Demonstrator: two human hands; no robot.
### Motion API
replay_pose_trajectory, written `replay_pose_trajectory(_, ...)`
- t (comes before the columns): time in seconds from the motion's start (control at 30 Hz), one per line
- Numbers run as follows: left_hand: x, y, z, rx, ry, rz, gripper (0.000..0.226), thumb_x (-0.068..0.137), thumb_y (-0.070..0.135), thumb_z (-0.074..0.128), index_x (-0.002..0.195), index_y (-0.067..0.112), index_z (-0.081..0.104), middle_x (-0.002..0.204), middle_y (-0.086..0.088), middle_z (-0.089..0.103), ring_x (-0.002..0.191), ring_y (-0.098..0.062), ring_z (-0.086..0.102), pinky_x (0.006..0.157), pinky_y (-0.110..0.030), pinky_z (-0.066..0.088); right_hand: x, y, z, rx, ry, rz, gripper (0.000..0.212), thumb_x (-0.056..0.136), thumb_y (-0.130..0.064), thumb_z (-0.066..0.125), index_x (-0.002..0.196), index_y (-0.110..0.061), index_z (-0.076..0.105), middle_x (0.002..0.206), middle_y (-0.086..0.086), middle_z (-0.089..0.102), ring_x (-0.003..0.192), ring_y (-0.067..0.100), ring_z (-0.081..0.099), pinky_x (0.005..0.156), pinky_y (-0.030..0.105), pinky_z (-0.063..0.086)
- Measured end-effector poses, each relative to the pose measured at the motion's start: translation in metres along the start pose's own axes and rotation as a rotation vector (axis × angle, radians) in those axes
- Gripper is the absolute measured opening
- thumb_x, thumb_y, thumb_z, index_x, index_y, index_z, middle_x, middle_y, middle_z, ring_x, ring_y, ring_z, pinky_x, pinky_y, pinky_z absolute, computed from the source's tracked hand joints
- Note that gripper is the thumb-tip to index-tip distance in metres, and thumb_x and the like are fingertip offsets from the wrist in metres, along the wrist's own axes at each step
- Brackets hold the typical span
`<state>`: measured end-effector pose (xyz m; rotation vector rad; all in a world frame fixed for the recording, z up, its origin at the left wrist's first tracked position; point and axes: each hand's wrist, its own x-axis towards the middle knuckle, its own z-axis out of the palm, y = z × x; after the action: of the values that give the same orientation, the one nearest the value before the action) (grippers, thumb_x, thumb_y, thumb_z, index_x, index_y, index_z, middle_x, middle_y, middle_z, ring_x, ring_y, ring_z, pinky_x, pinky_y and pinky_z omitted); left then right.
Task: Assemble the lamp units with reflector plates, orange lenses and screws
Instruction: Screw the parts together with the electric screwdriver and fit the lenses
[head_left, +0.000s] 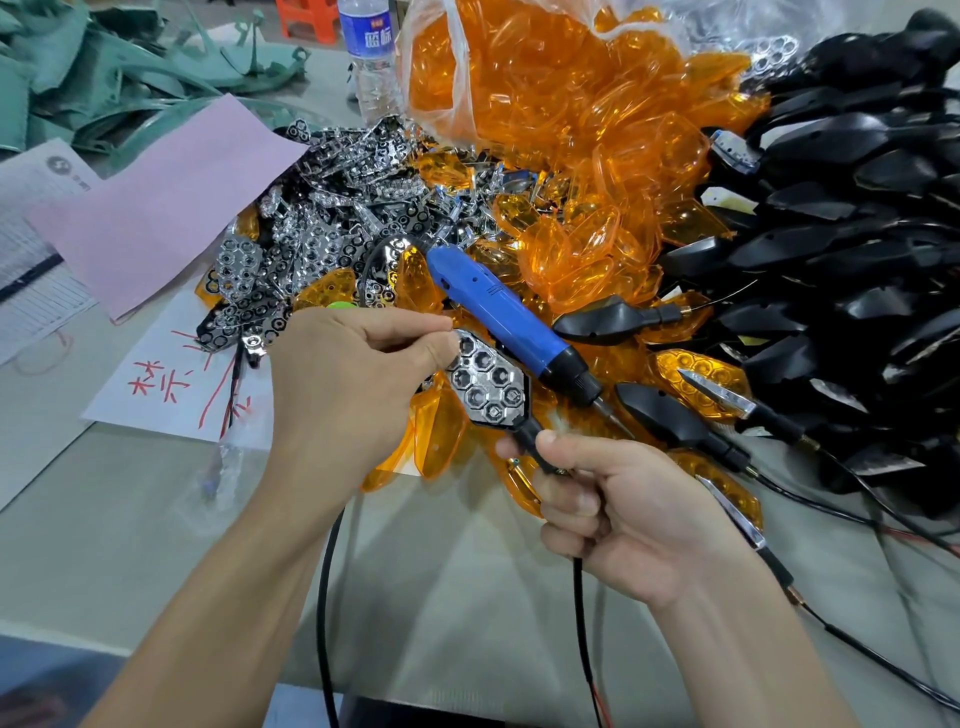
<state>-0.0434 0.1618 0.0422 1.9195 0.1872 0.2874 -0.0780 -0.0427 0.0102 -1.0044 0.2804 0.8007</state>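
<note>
Head camera: my left hand pinches the upper end of the chrome honeycomb reflector plate, held over the pile of clear orange plastic lenses. My right hand grips the black lamp stem beneath it. I judge the plate light, stiff and easily scratched: hold edges and stem, never the mirrored cells.

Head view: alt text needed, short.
The left hand pinches the top end of a reflector-fitted lamp unit; the right hand grips its stem. Behind lie a blue screwdriver, orange lenses, loose reflector plates and black housings.
</note>
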Motion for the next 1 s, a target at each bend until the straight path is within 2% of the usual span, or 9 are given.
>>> replay_pose_trajectory(0.13, -0.002, -0.004, 0.005, -0.049, -0.017, -0.018, 0.029, 0.081, 0.012, 0.087, 0.081, 0.041, 0.081, 0.082, 0.013, 0.08, 0.08, -0.009, 0.077, 0.08, -0.041, 0.065, 0.002, 0.002, -0.002, 0.007, 0.014, -0.006, 0.028, 0.079, -0.028, 0.067, 0.094, -0.009, 0.081, 0.049, -0.003, 0.028, 0.04, 0.01, 0.019, 0.043, 0.025, 0.022)
replay_pose_trajectory(0.27, 0.002, -0.004, 0.004, -0.267, -0.124, -0.187, 0.022, 0.088, 0.006, 0.077, 0.085, 0.027, 0.085, 0.09, -0.003, 0.081, 0.089, -0.028, 0.077, 0.079, -0.04, 0.066, 0.0, 0.004, -0.006, 0.007, 0.002, -0.023, 0.028, 0.082, -0.028, 0.067, 0.098, -0.009, 0.081, 0.049, -0.004, 0.03, 0.04, 0.01, 0.02, 0.043, 0.024, 0.024)
replay_pose_trajectory(0.37, 0.008, 0.001, 0.0, -0.456, -0.231, -0.314, 0.009, 0.078, 0.016, 0.075, 0.078, 0.018, 0.083, 0.088, -0.006, 0.08, 0.081, -0.019, 0.077, 0.068, -0.029, 0.063, -0.001, 0.004, -0.008, -0.002, -0.018, -0.04, 0.028, 0.083, -0.026, 0.067, 0.099, -0.008, 0.08, 0.05, -0.004, 0.031, 0.04, 0.01, 0.021, 0.043, 0.024, 0.026)
replay_pose_trajectory(0.43, 0.012, 0.0, -0.003, -0.531, -0.322, -0.372, 0.011, 0.072, 0.019, 0.072, 0.076, 0.015, 0.082, 0.084, -0.007, 0.079, 0.075, -0.017, 0.076, 0.063, -0.027, 0.061, -0.002, 0.003, -0.008, -0.026, -0.031, -0.043, 0.026, 0.083, -0.023, 0.067, 0.1, -0.007, 0.08, 0.05, -0.004, 0.029, 0.042, 0.011, 0.019, 0.044, 0.024, 0.025)
replay_pose_trajectory(0.5, 0.016, -0.002, -0.007, -0.563, -0.452, -0.415, 0.018, 0.079, 0.02, 0.068, 0.09, 0.013, 0.08, 0.094, -0.009, 0.079, 0.083, -0.02, 0.076, 0.069, -0.03, 0.063, -0.003, 0.001, -0.007, -0.051, -0.041, -0.048, 0.026, 0.084, -0.022, 0.067, 0.101, -0.006, 0.079, 0.051, -0.003, 0.028, 0.043, 0.011, 0.019, 0.045, 0.024, 0.023)
replay_pose_trajectory(0.57, 0.017, -0.005, -0.009, -0.594, -0.594, -0.422, 0.029, 0.089, 0.022, 0.059, 0.105, 0.01, 0.079, 0.114, -0.012, 0.076, 0.1, -0.025, 0.074, 0.083, -0.038, 0.063, -0.004, 0.0, -0.006, -0.06, -0.044, -0.054, 0.029, 0.083, -0.023, 0.066, 0.101, -0.006, 0.079, 0.052, -0.003, 0.027, 0.042, 0.01, 0.019, 0.045, 0.024, 0.022)
replay_pose_trajectory(0.6, 0.016, -0.005, -0.008, -0.633, -0.63, -0.419, 0.032, 0.091, 0.023, 0.056, 0.106, 0.01, 0.08, 0.118, -0.013, 0.075, 0.104, -0.026, 0.072, 0.087, -0.041, 0.062, -0.005, 0.0, -0.005, -0.061, -0.045, -0.055, 0.03, 0.082, -0.025, 0.064, 0.1, -0.006, 0.079, 0.051, -0.002, 0.027, 0.042, 0.01, 0.019, 0.045, 0.025, 0.021)
replay_pose_trajectory(0.77, 0.01, -0.006, 0.0, -0.7, -0.536, -0.406, 0.027, 0.089, 0.017, 0.056, 0.092, 0.01, 0.082, 0.105, -0.014, 0.077, 0.094, -0.025, 0.075, 0.077, -0.038, 0.064, -0.003, 0.001, -0.003, -0.058, -0.02, -0.039, 0.03, 0.078, -0.024, 0.065, 0.098, -0.005, 0.079, 0.051, -0.001, 0.026, 0.041, 0.011, 0.018, 0.045, 0.025, 0.02)
replay_pose_trajectory(1.0, 0.007, -0.006, 0.003, -0.63, -0.463, -0.362, 0.024, 0.084, 0.015, 0.059, 0.092, 0.007, 0.081, 0.103, -0.016, 0.077, 0.091, -0.026, 0.075, 0.075, -0.036, 0.064, 0.0, 0.007, -0.003, -0.026, 0.006, -0.03, 0.032, 0.079, -0.024, 0.065, 0.1, -0.004, 0.079, 0.05, -0.001, 0.027, 0.042, 0.011, 0.018, 0.045, 0.026, 0.021)
